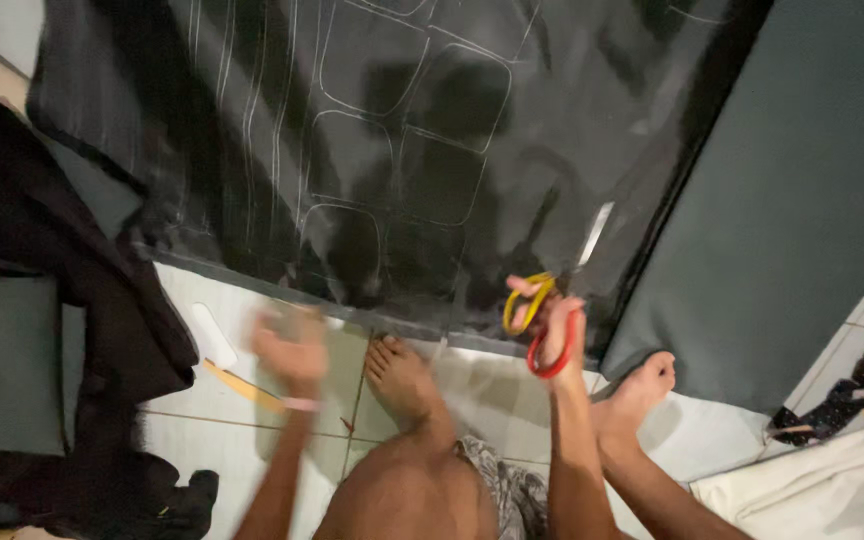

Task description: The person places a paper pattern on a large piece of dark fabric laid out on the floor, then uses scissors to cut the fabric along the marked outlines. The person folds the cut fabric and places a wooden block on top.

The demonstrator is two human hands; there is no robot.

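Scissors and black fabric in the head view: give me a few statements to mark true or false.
1. The right hand holds scissors with one yellow and one red handle. True.
2. The left hand grips the scissors. False: it is blurred and holds nothing visible.
3. The black fabric bears white chalk squares. True.
4. The scissor blades point down at the bare feet. False: they point up, over the fabric.
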